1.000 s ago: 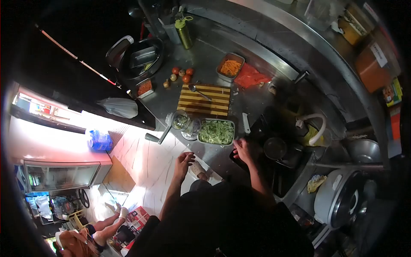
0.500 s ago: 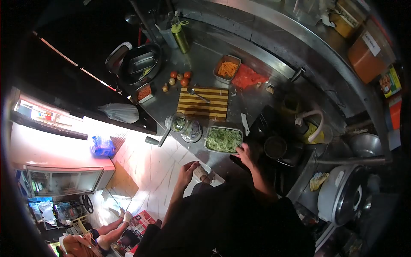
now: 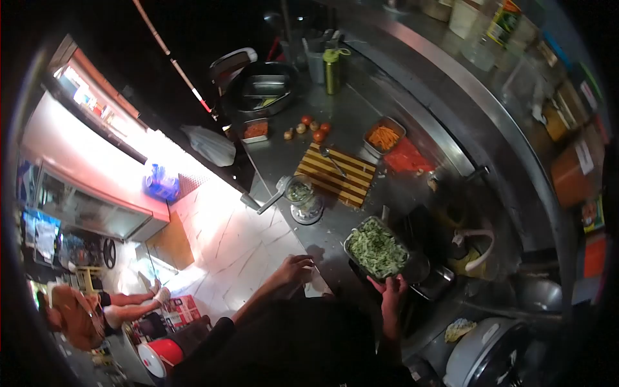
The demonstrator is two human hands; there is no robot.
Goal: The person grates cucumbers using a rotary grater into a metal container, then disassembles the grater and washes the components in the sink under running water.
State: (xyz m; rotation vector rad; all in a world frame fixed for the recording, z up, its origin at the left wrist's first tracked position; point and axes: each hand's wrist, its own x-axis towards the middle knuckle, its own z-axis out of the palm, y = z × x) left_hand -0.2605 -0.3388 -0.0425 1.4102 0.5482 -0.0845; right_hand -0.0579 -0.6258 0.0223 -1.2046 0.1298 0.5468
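My right hand (image 3: 389,287) grips the near edge of a metal tray of shredded green vegetable (image 3: 376,249), beside the dark stove area. My left hand (image 3: 295,268) hangs over the counter's near edge, its fingers bent together; whether anything small is between them is hidden. Ahead of it stands a hand-cranked grinder (image 3: 300,200) with green bits in its top. A striped cutting board (image 3: 336,174) with a spoon (image 3: 333,160) on it lies beyond.
Tomatoes (image 3: 319,135) and onions lie behind the board, near a tray of orange strips (image 3: 384,137), a red plastic bag (image 3: 409,157) and a green bottle (image 3: 331,71). A large pot (image 3: 480,351) stands at the lower right. Another person (image 3: 77,316) sits at the lower left.
The view has turned and shifted. The tray of greens, in my right hand, has moved away from the grinder toward the stove and sits tilted. My left hand is nearer the counter edge.
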